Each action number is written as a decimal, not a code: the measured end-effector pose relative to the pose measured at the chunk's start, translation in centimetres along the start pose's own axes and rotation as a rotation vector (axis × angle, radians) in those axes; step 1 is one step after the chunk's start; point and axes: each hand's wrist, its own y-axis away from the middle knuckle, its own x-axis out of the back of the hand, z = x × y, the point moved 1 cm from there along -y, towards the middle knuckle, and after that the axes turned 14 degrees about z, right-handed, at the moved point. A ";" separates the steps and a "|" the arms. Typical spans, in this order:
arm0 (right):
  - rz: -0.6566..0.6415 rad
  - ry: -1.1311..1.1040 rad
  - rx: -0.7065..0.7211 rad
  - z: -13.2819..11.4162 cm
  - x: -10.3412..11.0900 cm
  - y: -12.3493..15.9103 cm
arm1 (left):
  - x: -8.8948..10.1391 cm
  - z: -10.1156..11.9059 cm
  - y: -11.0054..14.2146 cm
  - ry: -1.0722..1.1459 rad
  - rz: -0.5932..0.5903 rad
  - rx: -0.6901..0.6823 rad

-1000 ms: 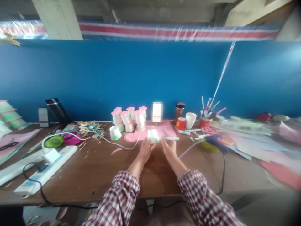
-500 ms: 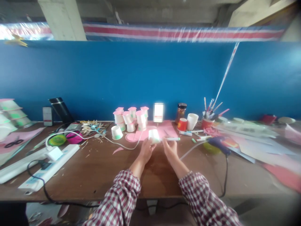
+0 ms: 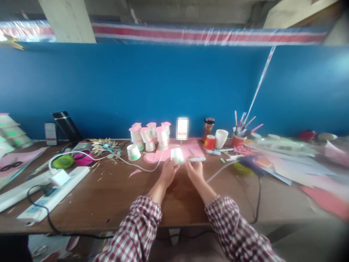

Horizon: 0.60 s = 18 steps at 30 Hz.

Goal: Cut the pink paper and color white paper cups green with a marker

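My left hand point(image 3: 168, 171) is closed around the lower part of a white paper cup point(image 3: 177, 155), which is held upside down and shows green colouring near its rim. Just right of it, my right hand point(image 3: 195, 170) pinches a white marker point(image 3: 196, 159) with a green end pointing right. The marker's other end is near the cup; I cannot tell whether it touches. Behind the hands lies a pink paper sheet point(image 3: 194, 146). Several stacked paper cups point(image 3: 148, 137) with pink paper tops stand to the left, beside a single tipped-up cup point(image 3: 133, 152) with green on it.
A white power strip point(image 3: 61, 194) and cables lie left. Behind right are a brown jar point(image 3: 208, 129), a red cup point(image 3: 210, 142), a white cup point(image 3: 221, 139) and a brush holder point(image 3: 239, 140). A purple glue gun point(image 3: 251, 165) lies right, near papers. A phone point(image 3: 182, 128) stands at the blue partition.
The whole view has shifted slightly, so things sit a little further left and up. Both hands keep their holds on the cup and the marker.
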 end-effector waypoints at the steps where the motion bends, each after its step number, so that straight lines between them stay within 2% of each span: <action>1: 0.002 0.004 0.003 -0.1 0.0 0.0 | 0.0 0.0 0.0 0.000 -0.001 -0.002; 18: 0.008 0.065 -0.013 -0.6 0.3 -0.1 | 0.1 0.1 0.1 -0.002 -0.017 0.000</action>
